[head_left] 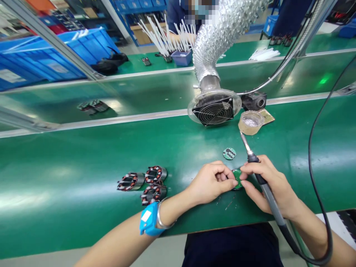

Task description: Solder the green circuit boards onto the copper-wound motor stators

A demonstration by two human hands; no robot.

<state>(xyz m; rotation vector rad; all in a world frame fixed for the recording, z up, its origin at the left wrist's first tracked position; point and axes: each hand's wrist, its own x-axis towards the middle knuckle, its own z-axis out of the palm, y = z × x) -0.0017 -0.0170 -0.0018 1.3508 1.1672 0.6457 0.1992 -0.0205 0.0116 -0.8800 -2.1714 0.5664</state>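
My left hand (211,181) is closed in a pinch on a small round green circuit board (237,178) just above the green bench (83,155). My right hand (267,185) also touches that board with its fingertips while gripping a soldering iron (251,155), whose tip points up and away toward a tape roll. A second round green board (229,153) lies on the bench just beyond my hands. Three wound motor stators (144,183) sit to the left of my left wrist, which wears a blue strap (148,218).
A fume extractor fan (214,110) on a silver flexible duct (222,33) stands behind the hands. A tape roll (251,122) sits beside it. The iron's black cable (314,155) loops at right. Another person works at the far bench among white sticks (167,35). Blue crates (55,55) stand far left.
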